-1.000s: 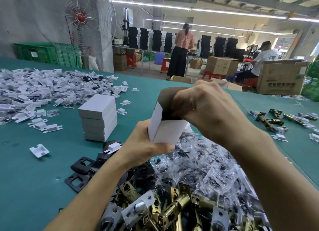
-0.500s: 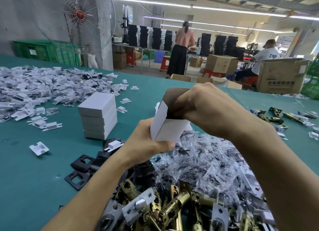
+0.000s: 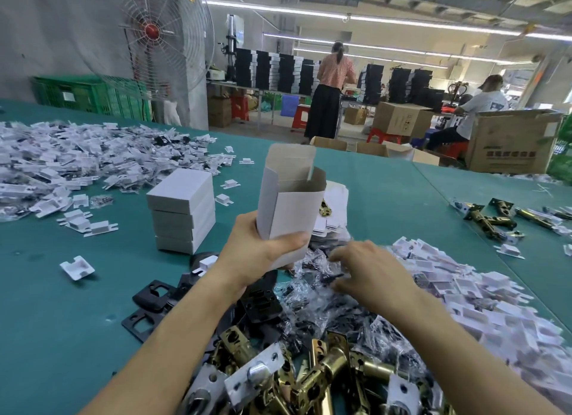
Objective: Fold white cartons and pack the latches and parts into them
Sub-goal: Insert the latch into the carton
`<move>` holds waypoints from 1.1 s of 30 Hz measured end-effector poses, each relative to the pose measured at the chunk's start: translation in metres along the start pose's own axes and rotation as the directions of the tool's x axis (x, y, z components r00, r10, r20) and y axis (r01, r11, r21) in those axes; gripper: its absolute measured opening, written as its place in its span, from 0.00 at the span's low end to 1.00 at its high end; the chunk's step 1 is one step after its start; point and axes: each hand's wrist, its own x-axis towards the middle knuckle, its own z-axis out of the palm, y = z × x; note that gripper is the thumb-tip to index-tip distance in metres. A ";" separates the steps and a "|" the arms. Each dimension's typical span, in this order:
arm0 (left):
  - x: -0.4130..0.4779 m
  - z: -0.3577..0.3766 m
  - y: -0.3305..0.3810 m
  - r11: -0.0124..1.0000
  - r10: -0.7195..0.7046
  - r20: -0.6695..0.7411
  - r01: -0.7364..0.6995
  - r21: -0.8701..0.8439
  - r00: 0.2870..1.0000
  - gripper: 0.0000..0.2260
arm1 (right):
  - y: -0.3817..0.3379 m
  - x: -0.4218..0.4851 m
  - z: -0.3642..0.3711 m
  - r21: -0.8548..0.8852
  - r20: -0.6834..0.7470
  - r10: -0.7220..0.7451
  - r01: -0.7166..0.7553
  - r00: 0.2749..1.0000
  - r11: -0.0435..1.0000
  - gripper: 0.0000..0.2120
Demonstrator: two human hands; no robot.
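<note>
My left hand (image 3: 260,253) grips an upright white carton (image 3: 288,204) by its lower end; its top flaps stand open and the brown inside shows. My right hand (image 3: 368,269) is low over a heap of small clear plastic bags with dark parts (image 3: 312,294), fingers spread and touching the bags; I cannot see anything held. Brass latches (image 3: 318,374) with silver faceplates lie piled at the near edge. Black strike plates (image 3: 148,306) lie left of my left forearm. A stack of closed white cartons (image 3: 182,210) stands on the green table (image 3: 46,321).
White plastic inserts lie in a wide heap at far left (image 3: 71,163) and another at right (image 3: 483,294). More latches (image 3: 492,219) lie at far right. Flat carton blanks (image 3: 334,219) sit behind the held carton. Brown boxes, a fan and two people are beyond the table.
My right hand has left the carton's open top and dropped to the bag heap. The left hand has turned the carton upright and raised it slightly.
</note>
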 end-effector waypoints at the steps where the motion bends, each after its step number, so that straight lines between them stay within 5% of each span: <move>1: 0.000 0.000 0.000 1.000 -0.004 0.005 0.004 -0.002 1.000 0.12 | 0.000 0.000 0.001 0.031 -0.040 0.002 0.000 0.999 1.000 0.16; 4: 0.000 0.000 -0.001 1.000 -0.025 -0.018 0.025 -0.006 1.000 0.11 | 0.005 -0.003 -0.009 0.312 -0.192 0.041 0.022 0.981 0.950 0.09; 8: 0.001 -0.001 -0.003 0.995 -0.088 -0.047 0.090 0.034 0.995 0.10 | 0.006 -0.009 -0.048 0.657 -0.512 0.157 0.267 0.845 0.706 0.08; 10: 0.001 -0.002 -0.004 0.993 -0.112 -0.001 0.112 0.047 0.994 0.10 | 0.000 -0.012 -0.069 0.653 -0.636 0.136 0.436 0.760 0.620 0.10; 12: -0.001 -0.002 -0.003 0.994 -0.089 0.077 0.083 0.076 0.993 0.11 | -0.008 -0.012 -0.083 0.533 -0.714 0.048 0.499 0.698 0.683 0.09; 16: -0.006 0.002 0.001 0.999 -0.019 0.225 0.008 0.049 0.974 0.14 | -0.017 -0.003 -0.089 0.394 -0.613 -0.122 0.435 0.781 0.810 0.12; 24: -0.008 0.001 0.005 1.000 0.005 0.267 -0.004 -0.006 0.964 0.14 | -0.020 -0.002 -0.085 0.568 -0.480 -0.201 0.477 0.854 0.670 0.02; 28: -0.007 0.002 0.005 1.000 -0.006 0.258 0.003 0.011 0.966 0.14 | -0.020 -0.004 -0.090 0.414 -0.280 -0.283 0.381 0.917 0.827 0.28; 30: -0.007 0.003 0.004 1.000 -0.006 0.252 0.004 0.012 0.968 0.13 | -0.020 -0.006 -0.086 0.314 -0.212 -0.288 0.344 0.934 0.885 0.30; 33: -0.007 0.003 0.004 1.000 -0.014 0.255 0.021 -0.022 0.967 0.12 | -0.016 -0.012 -0.074 0.362 -0.474 -0.205 0.401 0.856 0.841 0.11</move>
